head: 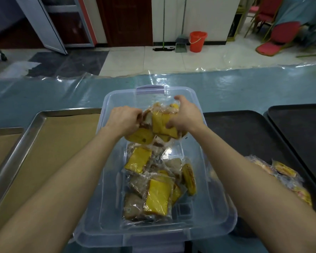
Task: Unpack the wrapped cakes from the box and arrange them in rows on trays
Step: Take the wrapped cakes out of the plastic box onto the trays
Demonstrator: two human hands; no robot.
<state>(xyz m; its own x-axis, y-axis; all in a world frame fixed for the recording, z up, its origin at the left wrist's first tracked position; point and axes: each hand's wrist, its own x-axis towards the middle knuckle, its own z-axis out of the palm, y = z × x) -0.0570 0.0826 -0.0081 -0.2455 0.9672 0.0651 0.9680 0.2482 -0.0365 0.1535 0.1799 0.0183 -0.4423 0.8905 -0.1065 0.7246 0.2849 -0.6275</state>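
Note:
A clear plastic box [215, 207] stands on the table in front of me. Several wrapped cakes [153, 190], yellow and brown in clear film, lie in its near half. My left hand [123, 119] and my right hand [185, 115] are both closed on a bunch of wrapped cakes [161, 125] held between them above the far half of the box. A metal tray [49, 143] lined with brown paper lies to the left of the box, nothing on it. To the right lies a black tray [244, 136] with a few wrapped cakes [285, 172] at its near edge.
A second black tray [303, 128] sits at the far right, and another paper-lined metal tray [0, 143] at the far left. Clear plastic sheeting covers the blue table [244, 84]. Beyond it are a tiled floor, a red bucket [197, 41], a dustpan and red chairs.

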